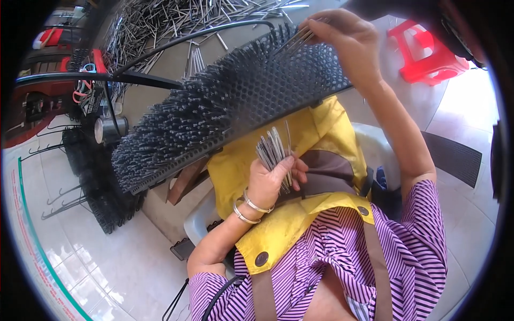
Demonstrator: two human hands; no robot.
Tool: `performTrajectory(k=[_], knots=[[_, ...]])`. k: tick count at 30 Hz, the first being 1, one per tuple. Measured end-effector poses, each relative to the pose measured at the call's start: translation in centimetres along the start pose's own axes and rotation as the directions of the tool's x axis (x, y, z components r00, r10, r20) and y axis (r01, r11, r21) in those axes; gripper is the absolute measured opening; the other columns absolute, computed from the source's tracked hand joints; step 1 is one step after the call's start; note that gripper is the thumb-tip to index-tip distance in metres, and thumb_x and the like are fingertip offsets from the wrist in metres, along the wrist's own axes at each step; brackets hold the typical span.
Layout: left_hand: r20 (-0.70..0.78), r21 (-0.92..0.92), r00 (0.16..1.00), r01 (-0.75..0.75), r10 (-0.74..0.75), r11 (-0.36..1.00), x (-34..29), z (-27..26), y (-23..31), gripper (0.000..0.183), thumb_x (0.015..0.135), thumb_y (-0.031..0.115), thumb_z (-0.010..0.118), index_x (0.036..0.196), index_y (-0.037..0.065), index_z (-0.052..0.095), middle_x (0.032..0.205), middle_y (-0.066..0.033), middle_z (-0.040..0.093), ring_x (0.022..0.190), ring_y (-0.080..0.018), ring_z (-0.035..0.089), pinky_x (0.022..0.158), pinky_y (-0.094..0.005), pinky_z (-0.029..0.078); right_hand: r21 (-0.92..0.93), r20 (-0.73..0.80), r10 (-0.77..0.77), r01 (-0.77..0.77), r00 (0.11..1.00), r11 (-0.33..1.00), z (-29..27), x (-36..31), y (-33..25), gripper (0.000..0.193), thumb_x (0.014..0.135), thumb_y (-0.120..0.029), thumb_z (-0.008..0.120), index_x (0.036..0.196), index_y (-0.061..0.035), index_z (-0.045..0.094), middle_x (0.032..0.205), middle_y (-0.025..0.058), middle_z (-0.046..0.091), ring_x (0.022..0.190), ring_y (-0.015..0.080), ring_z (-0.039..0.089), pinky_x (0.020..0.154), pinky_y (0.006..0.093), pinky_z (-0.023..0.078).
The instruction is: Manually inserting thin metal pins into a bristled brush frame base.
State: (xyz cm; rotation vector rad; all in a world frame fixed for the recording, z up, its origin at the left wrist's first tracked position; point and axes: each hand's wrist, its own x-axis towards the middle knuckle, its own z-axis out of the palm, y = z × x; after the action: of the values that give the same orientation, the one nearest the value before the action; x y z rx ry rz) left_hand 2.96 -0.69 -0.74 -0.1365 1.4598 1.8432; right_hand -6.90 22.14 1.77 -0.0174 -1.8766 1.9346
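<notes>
**One head cam, looking straight down into the lap**

Only one view here, so nothing overlaps. It's a fisheye worn on the person's head, pointed steeply down and slightly forward, very close in. The purple striped sleeves [417,241] come in from the lower edge, the white tiled floor [107,257] curves along the left rim, and dark corners ring the frame.

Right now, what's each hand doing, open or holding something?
Left hand: closed on a bundle of metal pins.
Right hand: pinching a few pins at the perforated board.
</notes>
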Motion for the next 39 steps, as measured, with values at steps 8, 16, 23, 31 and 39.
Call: performTrajectory(k=[8,16,23,31,39], knots=[[0.033,-0.056,0.996,0.080,-0.078,0.995,-0.1,-0.1,-0.7,0.017,0.084,0.012,0.051,0.087,-0.004,0.055,0.076,-0.0146,0.060,0.060,-0.0196,0.060,0.046,-0.0264,0.047,-0.035,0.097,-0.057,0.060,0.994,0.998,1.2,1.6,-0.4,0.007,0.076,0.001,0.059,0.083,0.0036,0.061,0.076,0.0069,0.063,0.068,0.0112,0.060,0.062,0.0207,0.048],[0.046,-0.079,0.996,0.085,-0.082,0.993,-0.1,-0.3,-1.0,0.016,0.085,0.012,0.050,0.088,-0.003,0.053,0.076,-0.0134,0.061,0.061,-0.0178,0.060,0.046,-0.0255,0.047,-0.120,0.278,-0.181,0.221,0.943,0.968,0.8,2.6,0.9,0.011,0.078,0.002,0.056,0.087,0.0028,0.062,0.082,0.0066,0.063,0.074,0.0112,0.060,0.068,0.0207,0.049],[0.053,-0.111,0.994,0.104,-0.099,0.988,0.0,-0.8,-1.5,0.017,0.085,0.012,0.050,0.092,-0.002,0.052,0.078,-0.0130,0.060,0.062,-0.0178,0.060,0.047,-0.0253,0.047,-0.270,0.424,-0.278,0.414,0.862,0.869,1.7,2.9,0.5,0.011,0.076,-0.008,0.061,0.084,-0.0004,0.060,0.069,0.0079,0.061,0.063,0.0147,0.058,0.061,0.0265,0.045],[0.037,-0.120,0.995,0.099,-0.095,0.988,-0.1,-0.5,-1.5,0.018,0.085,0.014,0.051,0.092,-0.003,0.053,0.077,-0.0143,0.061,0.061,-0.0196,0.060,0.047,-0.0261,0.048,-0.472,0.527,-0.285,0.555,0.801,0.685,4.1,3.6,0.2,0.010,0.076,-0.007,0.059,0.082,0.0007,0.056,0.068,0.0131,0.058,0.060,0.0245,0.057,0.057,0.0302,0.045],[0.035,-0.129,0.996,0.087,-0.083,0.988,0.0,-0.6,-1.6,0.018,0.084,0.013,0.052,0.093,-0.002,0.052,0.077,-0.0146,0.060,0.061,-0.0198,0.060,0.047,-0.0261,0.048,-0.469,0.451,-0.312,0.519,0.836,0.714,4.2,3.1,0.4,0.009,0.069,-0.007,0.058,0.076,-0.0010,0.056,0.065,0.0156,0.057,0.066,0.0326,0.057,0.060,0.0390,0.044]])
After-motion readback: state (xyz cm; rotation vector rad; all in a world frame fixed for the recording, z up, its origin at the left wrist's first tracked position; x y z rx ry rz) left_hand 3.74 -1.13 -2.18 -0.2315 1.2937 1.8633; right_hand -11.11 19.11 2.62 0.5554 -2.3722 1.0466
